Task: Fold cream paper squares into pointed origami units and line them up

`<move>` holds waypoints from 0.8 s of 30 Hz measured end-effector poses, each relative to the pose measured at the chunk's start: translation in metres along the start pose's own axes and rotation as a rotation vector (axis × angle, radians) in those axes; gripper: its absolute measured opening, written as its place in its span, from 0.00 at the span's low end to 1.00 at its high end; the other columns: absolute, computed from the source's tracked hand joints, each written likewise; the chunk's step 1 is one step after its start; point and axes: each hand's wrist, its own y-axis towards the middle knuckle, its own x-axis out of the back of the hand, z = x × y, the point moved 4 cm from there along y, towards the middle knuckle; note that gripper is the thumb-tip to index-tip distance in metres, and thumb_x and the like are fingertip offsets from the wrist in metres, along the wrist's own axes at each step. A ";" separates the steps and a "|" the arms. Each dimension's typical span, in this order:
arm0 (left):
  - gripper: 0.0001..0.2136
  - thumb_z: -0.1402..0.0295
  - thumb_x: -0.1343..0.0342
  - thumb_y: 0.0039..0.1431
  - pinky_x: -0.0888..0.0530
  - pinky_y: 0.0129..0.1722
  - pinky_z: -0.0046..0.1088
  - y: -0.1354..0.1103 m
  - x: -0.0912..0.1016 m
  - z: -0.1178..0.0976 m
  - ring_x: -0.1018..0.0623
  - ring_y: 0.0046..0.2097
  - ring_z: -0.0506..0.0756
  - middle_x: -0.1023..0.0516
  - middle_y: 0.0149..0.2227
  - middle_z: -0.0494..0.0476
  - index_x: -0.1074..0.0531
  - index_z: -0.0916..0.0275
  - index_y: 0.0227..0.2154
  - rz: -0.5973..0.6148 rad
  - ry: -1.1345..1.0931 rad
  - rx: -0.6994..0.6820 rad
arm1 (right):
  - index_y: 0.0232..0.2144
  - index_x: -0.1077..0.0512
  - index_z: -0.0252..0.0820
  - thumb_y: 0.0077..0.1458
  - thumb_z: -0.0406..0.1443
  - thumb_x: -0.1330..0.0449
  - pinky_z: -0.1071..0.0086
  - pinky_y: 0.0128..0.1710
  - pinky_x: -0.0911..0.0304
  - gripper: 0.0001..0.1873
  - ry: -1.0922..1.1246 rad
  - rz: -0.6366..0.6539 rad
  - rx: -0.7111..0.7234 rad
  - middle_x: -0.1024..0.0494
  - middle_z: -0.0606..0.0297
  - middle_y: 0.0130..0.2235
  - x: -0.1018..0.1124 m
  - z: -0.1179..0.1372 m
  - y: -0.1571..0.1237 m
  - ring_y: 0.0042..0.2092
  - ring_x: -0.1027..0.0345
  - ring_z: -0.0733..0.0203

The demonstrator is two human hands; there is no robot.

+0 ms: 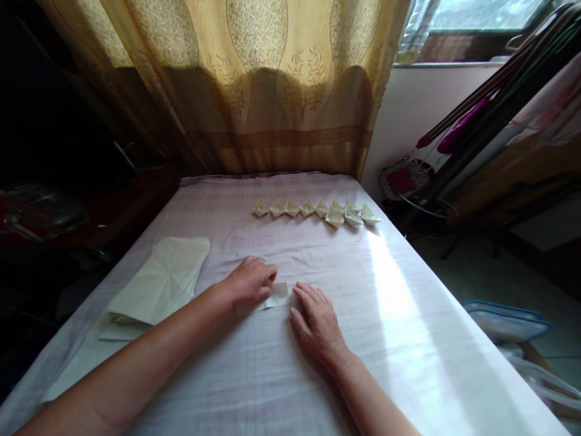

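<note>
A small folded piece of paper (276,295) lies on the cloth-covered table in front of me. My left hand (252,278) is closed at the paper's left end, its fingers curled over it and hiding that part. Just right of the paper rests my right hand (316,315), with its fingers stretched out and nothing visible in it. Farther back, several folded paper boats (307,208) stand in a row, doubled up at the right end. To the left lies a stack of creased paper sheets (158,278), partly behind my left forearm.
A pale checked cloth (363,363) covers the table. Behind its far edge hangs a gold curtain (267,103). On the floor to the right are a blue-rimmed container (506,321) and a plastic bag (544,378). A rack with hanging items leans at the upper right.
</note>
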 end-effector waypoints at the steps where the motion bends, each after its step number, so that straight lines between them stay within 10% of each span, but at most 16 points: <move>1: 0.08 0.70 0.38 0.51 0.34 0.45 0.32 -0.002 0.003 -0.002 0.25 0.40 0.56 0.23 0.34 0.52 0.27 0.59 0.35 -0.008 -0.015 -0.004 | 0.55 0.33 0.41 0.57 0.34 0.46 0.49 0.60 0.44 0.23 0.013 -0.012 -0.010 0.26 0.53 0.55 0.000 -0.001 0.000 0.57 0.34 0.51; 14: 0.08 0.63 0.45 0.61 0.29 0.49 0.33 -0.050 0.028 -0.021 0.24 0.43 0.54 0.22 0.37 0.56 0.28 0.60 0.30 -0.352 -0.650 -0.090 | 0.54 0.32 0.46 0.54 0.36 0.40 0.59 0.54 0.36 0.24 0.231 -0.173 0.068 0.24 0.58 0.52 0.010 0.029 0.016 0.53 0.30 0.53; 24: 0.07 0.68 0.44 0.58 0.31 0.57 0.40 -0.069 0.016 -0.022 0.29 0.57 0.59 0.25 0.54 0.59 0.27 0.57 0.40 -0.432 -0.475 -0.027 | 0.45 0.24 0.49 0.59 0.33 0.48 0.63 0.50 0.42 0.16 -0.013 -0.141 0.354 0.19 0.64 0.44 0.023 0.042 0.031 0.47 0.29 0.59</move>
